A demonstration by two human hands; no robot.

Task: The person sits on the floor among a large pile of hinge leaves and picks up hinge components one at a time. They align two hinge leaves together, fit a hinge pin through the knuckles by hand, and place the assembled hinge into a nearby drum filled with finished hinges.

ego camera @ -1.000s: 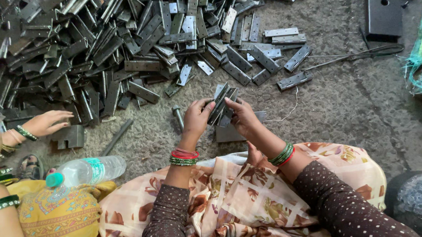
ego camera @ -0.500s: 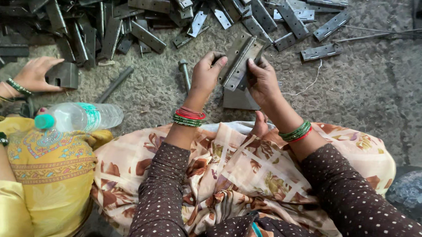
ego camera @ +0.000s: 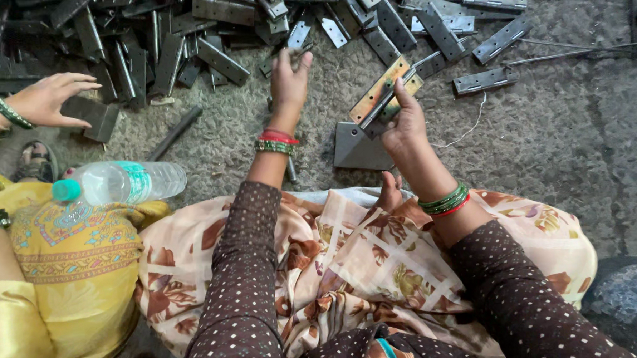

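Note:
My right hand [ego camera: 400, 122] grips a long metal hinge [ego camera: 385, 91], brassy on top, held tilted above a flat grey metal plate [ego camera: 357, 149] on the floor. My left hand [ego camera: 289, 78] is stretched forward with fingers apart, empty, just short of the heap of dark metal hinges [ego camera: 219, 26] spread across the floor. Both wrists carry green and red bangles. I sit on the floor with a patterned cloth over my lap.
A person in yellow sits at my left, one hand [ego camera: 46, 98] on a dark metal block [ego camera: 90, 116]. A plastic water bottle [ego camera: 122, 182] lies by that person's knee. A metal rod [ego camera: 175, 132] and thin wire [ego camera: 577, 46] lie on the rough floor.
My left hand let go of the hinge and reached forward toward the heap. My right hand kept the hinge. The camera tilted down and nearer.

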